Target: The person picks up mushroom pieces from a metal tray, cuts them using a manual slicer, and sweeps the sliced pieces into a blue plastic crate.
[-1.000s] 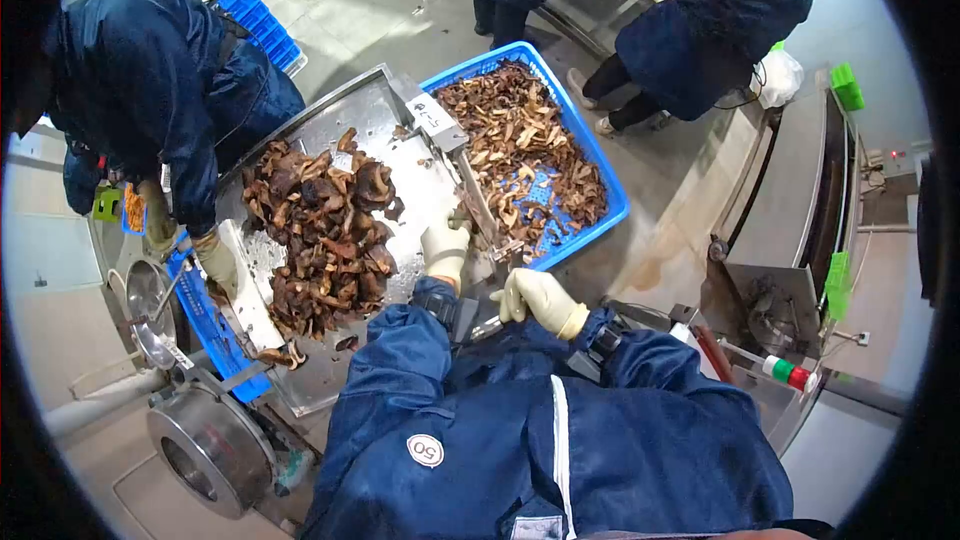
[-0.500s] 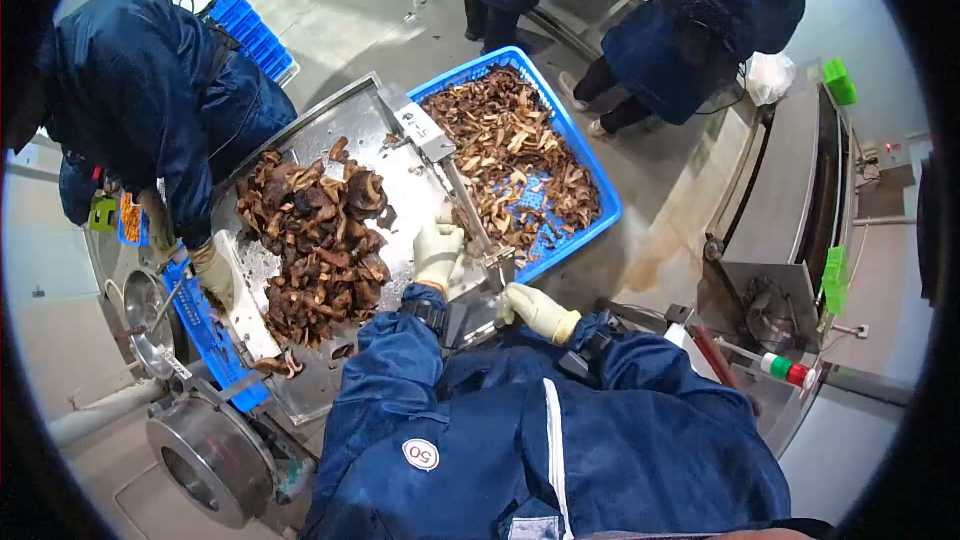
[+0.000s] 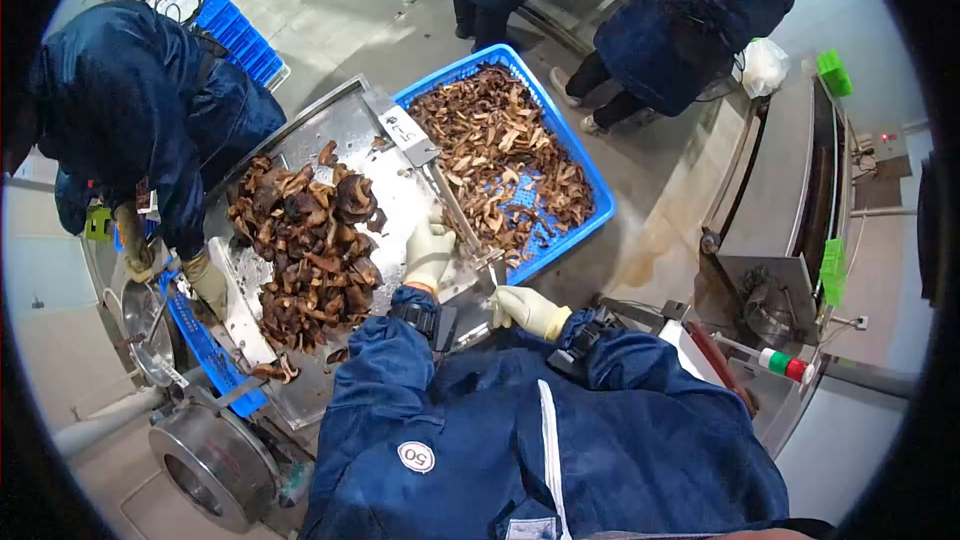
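The mushroom pile [image 3: 305,245], dark and whole, sits heaped on the steel tabletop [image 3: 345,120] just left of my left hand [image 3: 428,250]. I see that gloved hand lying flat on the bare metal, fingers [image 3: 432,230] stretched out and close together, gripping nothing, its tips near the slicer chute [image 3: 455,205]. My right hand [image 3: 525,308], also gloved, rests at the tabletop's near edge beside the chute's lower end; its fingers are curled, but I cannot tell whether they hold anything. Beyond the chute, a blue crate [image 3: 590,175] holds sliced mushroom pieces [image 3: 500,165]. Across the pile, a co-worker's gloved hand [image 3: 207,278] rests at the tabletop's far side.
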The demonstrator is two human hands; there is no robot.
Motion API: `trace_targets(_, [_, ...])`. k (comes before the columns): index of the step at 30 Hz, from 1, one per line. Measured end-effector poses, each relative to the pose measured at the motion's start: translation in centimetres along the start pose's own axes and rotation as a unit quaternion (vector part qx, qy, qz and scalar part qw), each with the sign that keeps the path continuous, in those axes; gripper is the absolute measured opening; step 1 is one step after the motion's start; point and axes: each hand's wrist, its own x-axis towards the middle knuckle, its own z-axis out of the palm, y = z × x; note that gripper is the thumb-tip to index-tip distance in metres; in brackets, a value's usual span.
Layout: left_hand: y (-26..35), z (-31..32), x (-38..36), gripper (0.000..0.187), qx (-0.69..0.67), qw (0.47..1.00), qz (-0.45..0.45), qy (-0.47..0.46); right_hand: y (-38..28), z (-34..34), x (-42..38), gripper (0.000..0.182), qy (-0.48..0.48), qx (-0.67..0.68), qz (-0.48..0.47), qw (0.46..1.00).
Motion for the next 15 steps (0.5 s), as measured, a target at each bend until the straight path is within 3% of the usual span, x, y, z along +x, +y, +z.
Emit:
trace_targets(3, [1.7, 0.2, -0.7, 0.045, 0.046, 0.999, 0.023, -0.003, -2.0, 0.4, -0.5, 0.038, 0.024, 0.013, 0.0, 1.0])
trace_targets(7, [-2.0, 2.4, 0.2, 0.039, 0.205, 0.966, 0.11, 0.115, -7.3, 1.1, -1.3, 0.039, 0.035, 0.061, -0.045, 0.997])
trace_targets(8, [-2.3, 2.5, 0.5, 0.036, 0.081, 0.995, 0.026, 0.058, -7.1, 1.1, -1.2, 0.039, 0.032, 0.066, -0.046, 0.996])
trace_targets(9, [3.2, -0.1, -2.3, 0.035, 0.079, 0.993, 0.057, 0.06, -6.6, 1.1, -1.1, 0.039, 0.029, 0.07, -0.047, 0.996])
trace_targets(11, [1.2, 0.2, -1.9, 0.028, -0.079, 0.996, -0.001, 0.031, -3.4, 0.7, -1.0, 0.038, 0.013, 0.013, -0.036, 0.999])
trace_targets(13, [7.6, -2.4, -5.2, 0.039, 0.143, 0.99, 0.022, 0.001, -0.3, 0.6, -0.4, 0.04, 0.025, 0.006, -0.002, 1.0])
trace_targets(15, [4.1, -1.1, -4.5, 0.044, 0.31, 0.943, 0.117, 0.012, -0.1, 0.3, -0.1, 0.041, 0.012, 0.0, 0.006, 1.0])
